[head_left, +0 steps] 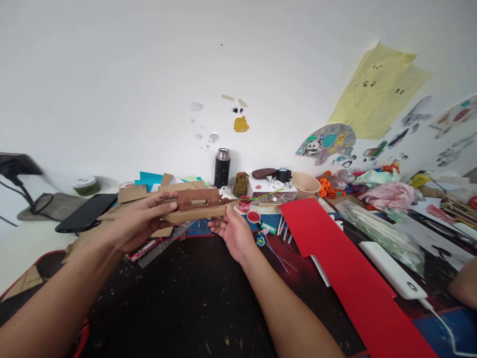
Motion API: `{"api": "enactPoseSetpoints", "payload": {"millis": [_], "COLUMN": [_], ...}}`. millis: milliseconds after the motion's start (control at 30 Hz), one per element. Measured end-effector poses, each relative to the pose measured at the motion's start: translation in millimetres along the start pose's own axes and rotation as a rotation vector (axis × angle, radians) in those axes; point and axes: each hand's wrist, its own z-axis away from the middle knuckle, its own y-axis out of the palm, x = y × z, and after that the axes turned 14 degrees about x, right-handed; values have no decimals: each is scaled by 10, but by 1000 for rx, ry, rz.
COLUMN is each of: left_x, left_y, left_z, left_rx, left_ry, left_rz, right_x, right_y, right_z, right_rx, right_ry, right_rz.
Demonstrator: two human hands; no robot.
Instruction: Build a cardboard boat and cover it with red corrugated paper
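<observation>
A long folded cardboard piece (199, 199) is held up above the near side of the clutter. Its upper face is painted reddish brown and has a rectangular slot; the lower edge is bare tan cardboard. My left hand (143, 219) is closed on its left end, thumb on the near side. At the right end, my right hand (236, 236) pinches the edge with the thumb, its other fingers curled below. Just beyond that hand, a thin green stick (266, 196) slants over a small pot of red paint (245, 204); whether my fingers touch it is unclear.
A red paint lid (254, 217), a black thermos (222, 169) and a white box (274, 191) stand behind. A long red sheet (346, 268) lies right, beside a white power bank (391, 271). Cardboard scraps (132, 194) and a black phone (87, 213) lie left. Another person's arm (465, 283) shows at right.
</observation>
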Motion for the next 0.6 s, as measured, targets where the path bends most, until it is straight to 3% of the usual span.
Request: {"api": "enactPoseSetpoints", "payload": {"millis": [600], "left_x": [-11], "left_y": [-13], "left_z": [-1], "left_rx": [21], "left_ry": [-5], "left_rz": [-33], "right_x": [-28], "right_y": [29], "right_z": [11], "right_rx": [8], "right_ry": [0], "right_rz": [5]}}
